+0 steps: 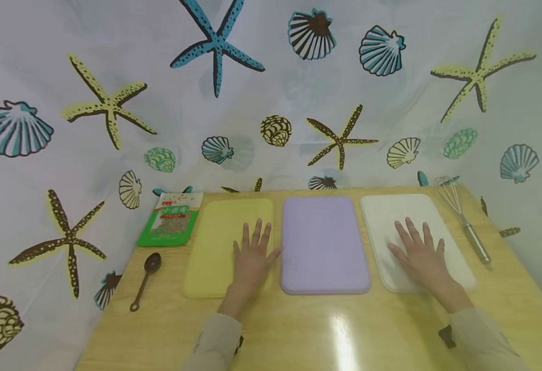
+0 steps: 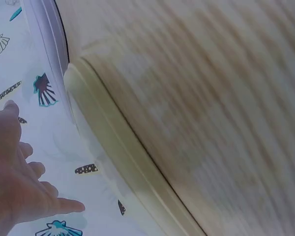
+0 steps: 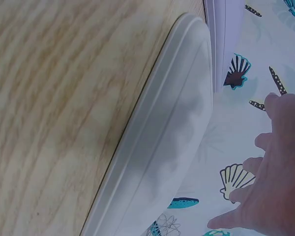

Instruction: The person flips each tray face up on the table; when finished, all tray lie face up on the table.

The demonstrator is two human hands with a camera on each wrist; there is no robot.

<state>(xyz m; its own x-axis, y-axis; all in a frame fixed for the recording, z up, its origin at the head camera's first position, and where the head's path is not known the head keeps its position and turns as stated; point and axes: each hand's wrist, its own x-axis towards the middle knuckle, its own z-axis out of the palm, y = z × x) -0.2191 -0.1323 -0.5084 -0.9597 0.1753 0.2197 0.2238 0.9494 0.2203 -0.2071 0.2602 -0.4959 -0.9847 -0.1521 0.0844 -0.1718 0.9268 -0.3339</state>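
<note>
My left hand point(image 1: 250, 263) is over the right side of a yellow cutting board point(image 1: 212, 247), fingers spread and pointing away from me, holding nothing. In the left wrist view that hand point(image 2: 19, 177) shows at the left, with the yellow board's edge point(image 2: 123, 142) beside it. Over a white cutting board point(image 1: 391, 226) is my right hand point(image 1: 423, 258), its fingers also spread and nothing in its grasp. The right wrist view has this hand point(image 3: 275, 182) at the right, near the white board point(image 3: 162, 142). Between the two hands lies a purple cutting board point(image 1: 324, 245).
A green-and-white packet point(image 1: 170, 220) lies at the back left of the wooden table point(image 1: 298, 330). In front of it is a dark brown spoon point(image 1: 151, 265). A whisk point(image 1: 472, 237) lies along the right side. Behind hangs a cloth point(image 1: 271, 77) printed with shells and starfish.
</note>
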